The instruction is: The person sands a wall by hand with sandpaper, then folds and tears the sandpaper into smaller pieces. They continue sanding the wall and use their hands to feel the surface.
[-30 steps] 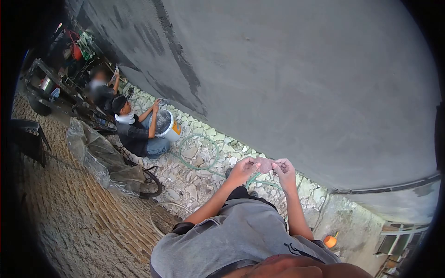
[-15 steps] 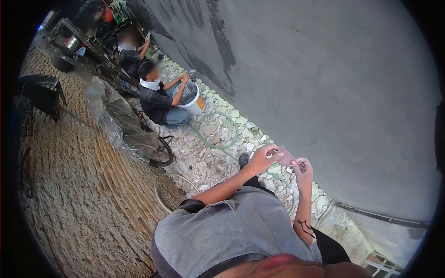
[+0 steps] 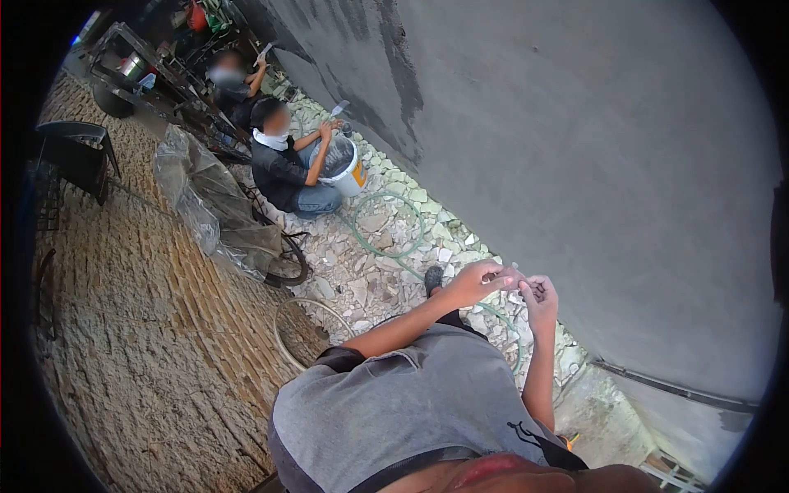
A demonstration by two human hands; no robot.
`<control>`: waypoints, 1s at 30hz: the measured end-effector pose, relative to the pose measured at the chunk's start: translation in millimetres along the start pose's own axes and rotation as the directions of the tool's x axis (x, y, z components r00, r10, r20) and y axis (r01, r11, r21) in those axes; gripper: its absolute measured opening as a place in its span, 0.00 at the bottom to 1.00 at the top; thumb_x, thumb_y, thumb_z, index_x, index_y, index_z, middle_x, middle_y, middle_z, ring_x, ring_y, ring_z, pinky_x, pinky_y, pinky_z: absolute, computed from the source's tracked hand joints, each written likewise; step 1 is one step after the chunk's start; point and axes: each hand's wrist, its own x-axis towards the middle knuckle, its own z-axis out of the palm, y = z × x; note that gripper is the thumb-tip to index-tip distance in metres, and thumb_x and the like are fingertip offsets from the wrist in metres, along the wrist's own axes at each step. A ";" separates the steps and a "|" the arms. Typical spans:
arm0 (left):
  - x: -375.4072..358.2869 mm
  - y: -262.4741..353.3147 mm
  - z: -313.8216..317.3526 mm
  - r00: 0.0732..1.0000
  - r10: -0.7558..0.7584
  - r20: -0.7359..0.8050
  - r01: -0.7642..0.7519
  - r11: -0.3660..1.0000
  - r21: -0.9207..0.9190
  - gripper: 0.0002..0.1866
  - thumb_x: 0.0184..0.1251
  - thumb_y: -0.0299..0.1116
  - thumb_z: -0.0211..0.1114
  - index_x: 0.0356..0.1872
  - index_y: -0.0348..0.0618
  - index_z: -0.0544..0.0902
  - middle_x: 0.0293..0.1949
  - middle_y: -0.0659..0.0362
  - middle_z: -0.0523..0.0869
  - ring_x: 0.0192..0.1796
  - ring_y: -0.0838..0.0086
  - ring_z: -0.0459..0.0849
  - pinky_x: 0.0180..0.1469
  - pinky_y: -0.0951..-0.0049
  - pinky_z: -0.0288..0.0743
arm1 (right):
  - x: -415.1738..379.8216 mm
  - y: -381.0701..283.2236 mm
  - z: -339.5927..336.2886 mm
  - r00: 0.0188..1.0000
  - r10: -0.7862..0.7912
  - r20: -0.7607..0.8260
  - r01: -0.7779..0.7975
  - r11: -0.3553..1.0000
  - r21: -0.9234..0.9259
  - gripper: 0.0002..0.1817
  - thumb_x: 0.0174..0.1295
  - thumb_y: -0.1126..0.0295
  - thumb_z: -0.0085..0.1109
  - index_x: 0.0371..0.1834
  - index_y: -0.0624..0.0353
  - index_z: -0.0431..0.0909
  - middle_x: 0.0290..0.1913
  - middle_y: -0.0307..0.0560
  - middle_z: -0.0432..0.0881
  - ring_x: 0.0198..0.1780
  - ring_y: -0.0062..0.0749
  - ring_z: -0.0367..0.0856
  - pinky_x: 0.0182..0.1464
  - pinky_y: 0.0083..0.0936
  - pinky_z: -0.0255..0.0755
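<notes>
Chair [image 3: 78, 152], dark, sits at far left on a brown, ridged, rough-textured surface [image 3: 148, 345]; we can't tell if that's ground or wall. Next, a dark metal frame [image 3: 123, 57] with a silvery pot [image 3: 133, 67] by it, then clear plastic sheeting [image 3: 209, 209], crumpled and draped; we can't make out what's under it. Black tyre [image 3: 302, 263] pokes out beside it, tan hoop [image 3: 280, 324] below.

Further back, two co-workers sit low along the wall, each with a flat-bladed tool up. The nearer co-worker [image 3: 279, 168] has a white round bucket [image 3: 347, 186] with orange label, grey stuff inside. Green hose [image 3: 388, 195] loops over pale, jagged rubble [image 3: 362, 292], near our dark shoe [image 3: 433, 279].

Our left hand [image 3: 479, 283] pinches one end of a thin pinkish sheet [image 3: 510, 273]; our right hand [image 3: 538, 297] pinches the other, fingers curled. Sheet's between them, off the rubble, partly hidden by fingers.

To the right, tall grey wall [image 3: 616, 164], smooth matte face, darker streaks at its left, narrow ledge [image 3: 678, 388] along the bottom.
</notes>
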 end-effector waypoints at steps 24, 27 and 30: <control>62.6 -25.1 -49.4 0.975 -0.213 0.063 0.219 0.875 -0.431 0.09 0.67 0.24 0.70 0.46 0.37 0.83 0.37 0.61 0.88 0.37 0.82 0.84 0.43 0.79 0.78 | 45.1 -17.9 27.9 0.820 0.308 0.483 -0.447 0.871 0.203 0.16 0.74 0.61 0.57 0.55 0.62 0.76 0.48 0.46 0.86 0.46 0.29 0.87 0.49 0.27 0.82; 77.4 -31.7 -73.1 0.982 -0.169 -0.082 0.126 0.916 -0.380 0.10 0.69 0.27 0.68 0.49 0.36 0.82 0.34 0.63 0.87 0.36 0.82 0.84 0.42 0.79 0.77 | 65.0 -20.6 37.6 0.793 0.367 0.487 -0.520 0.823 0.226 0.21 0.75 0.57 0.55 0.59 0.64 0.75 0.48 0.48 0.86 0.43 0.32 0.89 0.49 0.28 0.84; 92.7 -31.9 -104.2 0.947 -0.256 -0.196 0.177 0.921 -0.347 0.13 0.73 0.33 0.65 0.51 0.36 0.81 0.36 0.60 0.87 0.36 0.81 0.83 0.42 0.78 0.77 | 93.6 -26.4 47.1 0.813 0.369 0.451 -0.544 0.756 0.364 0.20 0.75 0.58 0.53 0.58 0.65 0.75 0.48 0.49 0.86 0.40 0.33 0.89 0.48 0.27 0.84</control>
